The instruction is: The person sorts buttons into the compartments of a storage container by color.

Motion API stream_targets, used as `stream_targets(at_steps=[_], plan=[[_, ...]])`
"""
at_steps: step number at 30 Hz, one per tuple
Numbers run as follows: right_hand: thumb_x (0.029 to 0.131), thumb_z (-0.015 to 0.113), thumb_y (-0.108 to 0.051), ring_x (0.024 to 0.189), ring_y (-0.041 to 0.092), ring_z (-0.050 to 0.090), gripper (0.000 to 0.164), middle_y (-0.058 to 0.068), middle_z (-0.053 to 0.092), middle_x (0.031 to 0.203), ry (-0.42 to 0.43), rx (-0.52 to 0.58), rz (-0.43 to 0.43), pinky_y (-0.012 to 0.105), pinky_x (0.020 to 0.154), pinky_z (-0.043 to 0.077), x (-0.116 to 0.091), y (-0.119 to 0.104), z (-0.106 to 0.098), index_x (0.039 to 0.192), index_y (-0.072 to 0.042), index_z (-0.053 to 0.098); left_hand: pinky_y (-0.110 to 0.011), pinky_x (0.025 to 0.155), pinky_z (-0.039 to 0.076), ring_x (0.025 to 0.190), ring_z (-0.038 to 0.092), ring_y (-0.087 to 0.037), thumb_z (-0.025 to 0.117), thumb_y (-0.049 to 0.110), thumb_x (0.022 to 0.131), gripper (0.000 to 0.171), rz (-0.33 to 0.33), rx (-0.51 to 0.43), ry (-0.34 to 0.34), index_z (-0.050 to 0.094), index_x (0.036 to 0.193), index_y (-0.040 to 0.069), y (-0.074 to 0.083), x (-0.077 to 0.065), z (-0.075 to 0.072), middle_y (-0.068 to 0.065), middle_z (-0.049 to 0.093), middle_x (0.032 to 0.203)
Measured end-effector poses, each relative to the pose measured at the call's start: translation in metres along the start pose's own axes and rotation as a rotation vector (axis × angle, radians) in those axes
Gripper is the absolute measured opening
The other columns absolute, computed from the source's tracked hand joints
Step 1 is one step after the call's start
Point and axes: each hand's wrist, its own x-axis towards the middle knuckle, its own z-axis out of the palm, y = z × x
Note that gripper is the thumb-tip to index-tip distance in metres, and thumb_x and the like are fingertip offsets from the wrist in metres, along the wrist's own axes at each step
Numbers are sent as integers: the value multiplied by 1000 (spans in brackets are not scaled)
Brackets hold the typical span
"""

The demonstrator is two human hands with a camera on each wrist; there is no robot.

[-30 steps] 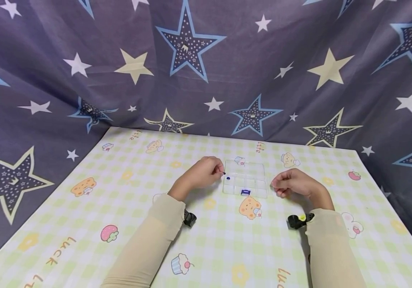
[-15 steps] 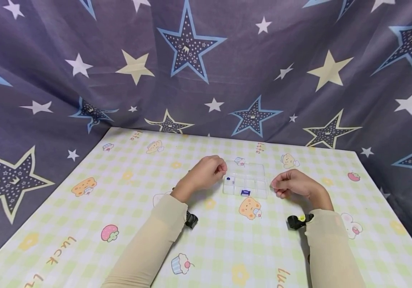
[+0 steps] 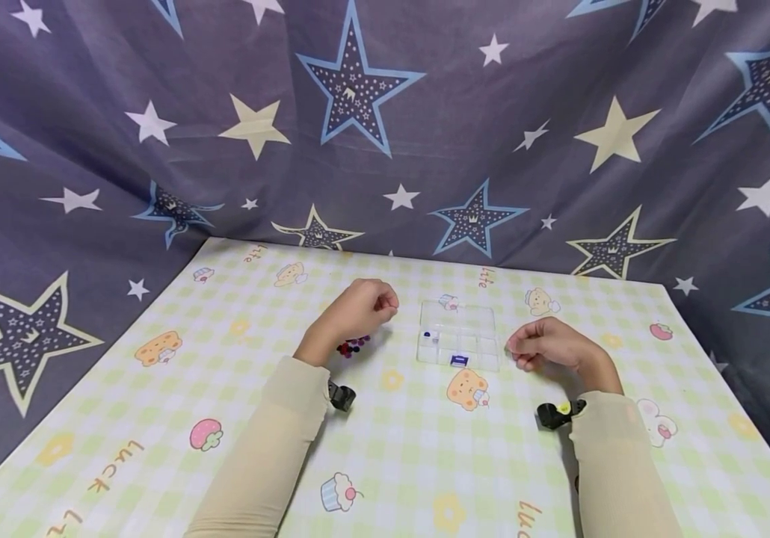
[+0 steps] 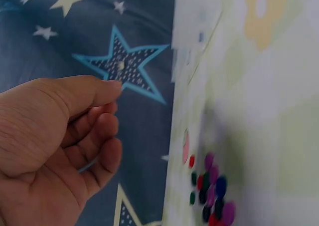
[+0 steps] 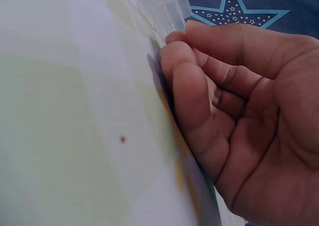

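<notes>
A clear plastic compartment box (image 3: 467, 346) lies on the table with its lid (image 3: 469, 317) folded back and a blue latch (image 3: 459, 361) at the front. One small dark blue round piece (image 3: 427, 334) sits in a left compartment. To the left of the box, my left hand (image 3: 361, 306) hovers with fingers loosely curled and nothing visible between them. Beneath its wrist lies a pile of small round pieces (image 4: 212, 188) in red, purple, green and blue. My right hand (image 3: 549, 345) rests on the table, fingers bent, thumb and fingertips (image 5: 192, 29) near the box's right edge, holding nothing visible.
A checked tablecloth (image 3: 398, 448) with printed cartoons covers the table. Behind it hangs a dark curtain (image 3: 385, 172) patterned with stars. Each wrist carries a black camera, the left-wrist camera (image 3: 341, 396) and the right-wrist camera (image 3: 555, 414).
My left hand, which pinched a small dark piece at the box's left edge, has drawn away leftward. That piece no longer shows at its fingertips, and the pile is uncovered. My right hand stays put.
</notes>
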Motion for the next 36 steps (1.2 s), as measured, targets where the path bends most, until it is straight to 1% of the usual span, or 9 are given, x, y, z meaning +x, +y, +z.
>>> stream_targets(at_steps=[3, 6, 9, 13, 17, 21, 25, 28, 36], plan=[[101, 64, -11, 70, 17, 67, 25, 12, 71, 84, 0, 2, 3, 32, 69, 59, 0, 1, 1, 110, 12, 68, -30, 71, 51, 72, 58, -13, 67, 7, 96, 6, -43, -22, -36, 73, 98, 7, -6, -5, -8, 0, 67, 85], [101, 64, -11, 70, 17, 67, 25, 13, 71, 85, 0, 2, 3, 32, 68, 59, 0, 1, 1, 110, 12, 68, -30, 69, 47, 66, 54, -13, 67, 7, 96, 7, -69, -37, -84, 73, 97, 5, -12, -11, -15, -1, 66, 80], [101, 63, -10, 70, 17, 67, 25, 13, 71, 85, -1, -2, 4, 32, 68, 59, 0, 2, 1, 110, 12, 68, -30, 66, 46, 63, 51, -13, 67, 8, 96, 7, -112, -69, -152, 73, 95, 6, -17, -17, -21, -3, 65, 78], [102, 62, -10, 71, 17, 67, 24, 13, 71, 85, -3, -9, 1, 32, 68, 59, 0, 1, 1, 110, 12, 68, -30, 66, 47, 65, 53, -14, 68, 6, 95, 6, -172, -107, -248, 74, 94, 6, -22, -24, -28, -3, 66, 78], [101, 63, -9, 71, 16, 67, 23, 12, 71, 85, -3, -13, 3, 31, 69, 59, 1, 1, 1, 109, 12, 68, -31, 71, 46, 70, 53, -14, 69, 5, 94, 8, -209, -91, -327, 76, 92, 7, -29, -29, -32, 0, 69, 79], [101, 64, -9, 71, 15, 67, 22, 12, 71, 85, -1, -9, 5, 31, 68, 59, 1, 1, 1, 109, 12, 69, -32, 74, 46, 74, 54, -16, 69, 6, 94, 10, -254, -86, -391, 78, 93, 8, -32, -32, -33, 1, 72, 85], [101, 63, -9, 71, 16, 67, 23, 12, 71, 86, -1, -5, 0, 31, 68, 59, 1, 0, 1, 109, 12, 68, -32, 71, 46, 70, 52, -17, 71, 4, 91, 10, -311, -75, -420, 80, 89, 9, -31, -33, -32, 0, 73, 88], [101, 63, -9, 71, 16, 67, 23, 12, 71, 85, -3, -6, -1, 31, 68, 58, 1, 1, 1, 109, 12, 68, -31, 67, 45, 67, 51, -16, 73, 3, 89, 10, -347, -53, -426, 80, 86, 10, -29, -34, -30, 0, 72, 87], [101, 63, -9, 70, 15, 66, 23, 11, 71, 85, -2, -5, 4, 31, 67, 58, 1, 0, 0, 109, 12, 68, -29, 62, 43, 64, 49, -14, 77, 6, 88, 7, -368, -36, -431, 80, 85, 12, -26, -32, -23, 1, 72, 87]])
